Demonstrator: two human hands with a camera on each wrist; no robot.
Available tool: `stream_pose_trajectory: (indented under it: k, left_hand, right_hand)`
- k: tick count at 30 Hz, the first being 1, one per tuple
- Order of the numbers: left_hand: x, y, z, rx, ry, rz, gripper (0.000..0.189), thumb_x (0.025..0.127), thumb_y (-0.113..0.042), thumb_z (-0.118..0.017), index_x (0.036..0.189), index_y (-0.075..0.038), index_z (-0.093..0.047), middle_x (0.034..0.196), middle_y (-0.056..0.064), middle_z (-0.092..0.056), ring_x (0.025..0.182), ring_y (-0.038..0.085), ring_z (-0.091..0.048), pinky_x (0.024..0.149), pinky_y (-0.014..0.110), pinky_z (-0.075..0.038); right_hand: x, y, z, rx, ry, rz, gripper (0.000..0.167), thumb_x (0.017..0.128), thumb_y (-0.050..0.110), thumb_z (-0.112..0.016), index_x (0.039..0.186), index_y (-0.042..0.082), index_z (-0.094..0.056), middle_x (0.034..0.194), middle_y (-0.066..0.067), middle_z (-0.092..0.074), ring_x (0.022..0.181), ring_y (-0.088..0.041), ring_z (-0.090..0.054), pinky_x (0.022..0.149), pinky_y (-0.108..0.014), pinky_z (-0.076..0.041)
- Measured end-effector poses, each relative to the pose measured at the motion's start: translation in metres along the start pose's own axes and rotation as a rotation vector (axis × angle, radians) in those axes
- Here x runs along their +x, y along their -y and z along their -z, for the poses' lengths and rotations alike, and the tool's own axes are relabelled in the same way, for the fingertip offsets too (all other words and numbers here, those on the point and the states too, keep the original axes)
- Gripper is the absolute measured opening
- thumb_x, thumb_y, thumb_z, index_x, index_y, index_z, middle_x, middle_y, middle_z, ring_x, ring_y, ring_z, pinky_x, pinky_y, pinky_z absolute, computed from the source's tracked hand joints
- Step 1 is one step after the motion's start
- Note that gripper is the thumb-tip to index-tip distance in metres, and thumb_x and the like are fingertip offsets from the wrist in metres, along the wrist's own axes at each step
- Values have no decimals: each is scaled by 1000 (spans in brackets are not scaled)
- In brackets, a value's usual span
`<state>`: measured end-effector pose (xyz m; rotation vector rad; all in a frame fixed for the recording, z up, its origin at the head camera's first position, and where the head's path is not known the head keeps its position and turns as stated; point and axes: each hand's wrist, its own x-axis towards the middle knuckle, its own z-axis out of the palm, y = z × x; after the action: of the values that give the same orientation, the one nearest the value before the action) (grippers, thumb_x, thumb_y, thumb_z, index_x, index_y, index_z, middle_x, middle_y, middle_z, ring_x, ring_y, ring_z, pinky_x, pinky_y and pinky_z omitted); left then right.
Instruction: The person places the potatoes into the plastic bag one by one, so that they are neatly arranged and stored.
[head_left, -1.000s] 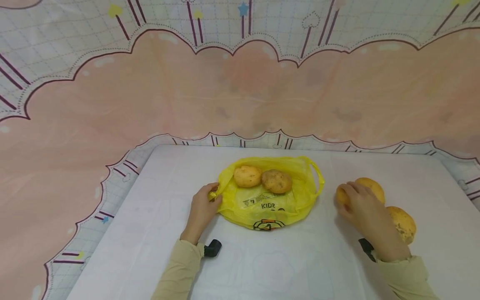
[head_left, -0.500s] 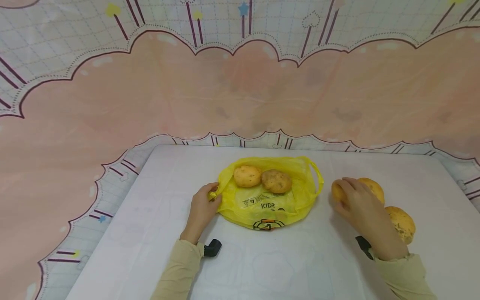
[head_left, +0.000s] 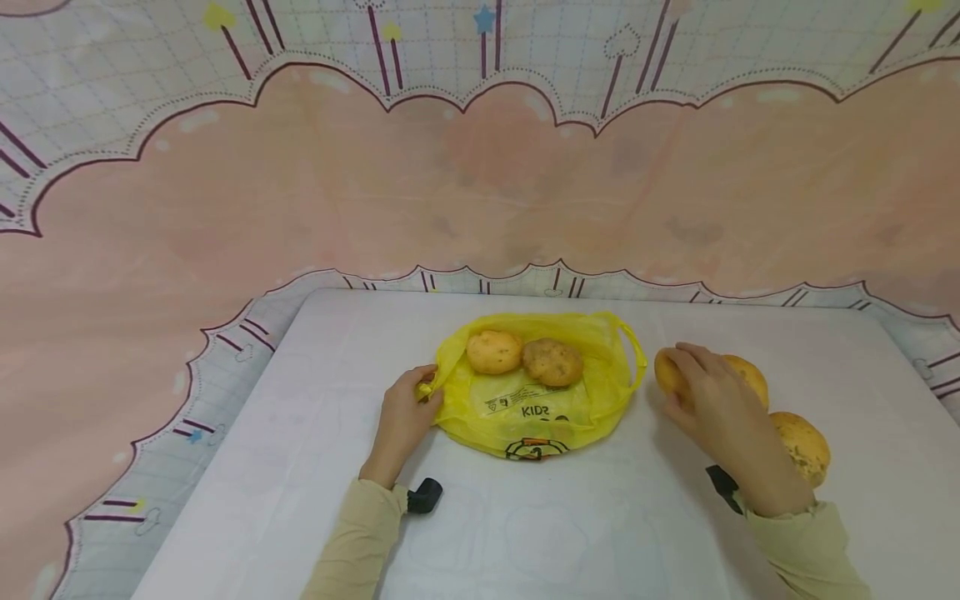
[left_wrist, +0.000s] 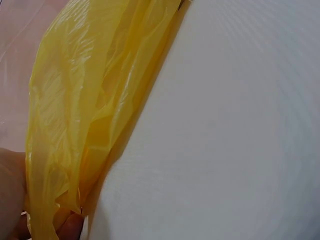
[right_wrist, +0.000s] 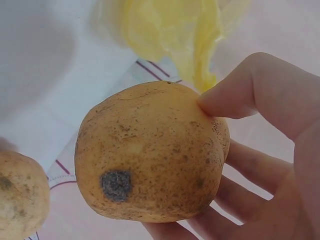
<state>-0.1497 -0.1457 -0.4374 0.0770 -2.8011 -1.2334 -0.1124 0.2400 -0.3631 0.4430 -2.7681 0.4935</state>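
A yellow plastic bag (head_left: 510, 429) lies with its mouth spread on the white table, and two potatoes rest inside: a paler potato (head_left: 494, 352) and a browner potato (head_left: 552, 362). My left hand (head_left: 402, 425) pinches the bag's left edge; the left wrist view shows the gathered yellow plastic (left_wrist: 75, 100) at the fingers. In my right hand (head_left: 723, 425) is a potato (right_wrist: 150, 155) with a dark patch, gripped between thumb and fingers, right of the bag's loop handle (head_left: 637, 358). Behind and beside that hand lie another potato (head_left: 750, 382) and a speckled potato (head_left: 804, 450).
The white table (head_left: 555, 533) reaches back to a patterned cloth backdrop (head_left: 480, 192) with cloud shapes. Black wrist devices show at the left wrist (head_left: 425, 497) and the right wrist (head_left: 723, 487).
My right hand has moved a little left and back with its potato, closer to the bag. The left hand and the bag stay where they were.
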Motion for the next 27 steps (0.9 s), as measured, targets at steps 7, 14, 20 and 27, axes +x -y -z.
stream_pose_trajectory:
  k: [7,14,20,27]
  left_hand:
    - [0,0,0,8,-1,-6,42,91,-9,-68,132,-2,-60,122,16,-65,116,31,-59,100,44,-48]
    - [0,0,1,9,-1,-11,42,91,-10,-68,132,-2,-60,121,16,-66,116,32,-59,101,45,-48]
    - [-1,-1,2,6,-1,0,43,91,-10,-68,132,-1,-60,122,17,-65,117,32,-58,102,46,-47]
    - [0,-2,2,3,4,-5,43,92,-10,-68,133,-1,-60,122,17,-65,118,32,-58,103,46,-46]
  right_hand:
    - [2,5,5,47,-52,12,46,75,2,-69,120,-4,-60,122,-25,-57,107,-46,-56,88,-63,-48]
    - [4,10,9,64,-55,19,49,75,2,-71,123,-3,-59,125,-24,-57,111,-45,-54,91,-63,-47]
    - [6,17,12,75,-37,20,52,76,4,-71,126,-2,-58,129,-24,-56,116,-45,-53,94,-64,-45]
    - [7,22,14,84,-78,42,52,76,3,-72,126,-3,-57,129,-23,-56,115,-42,-54,91,-62,-48]
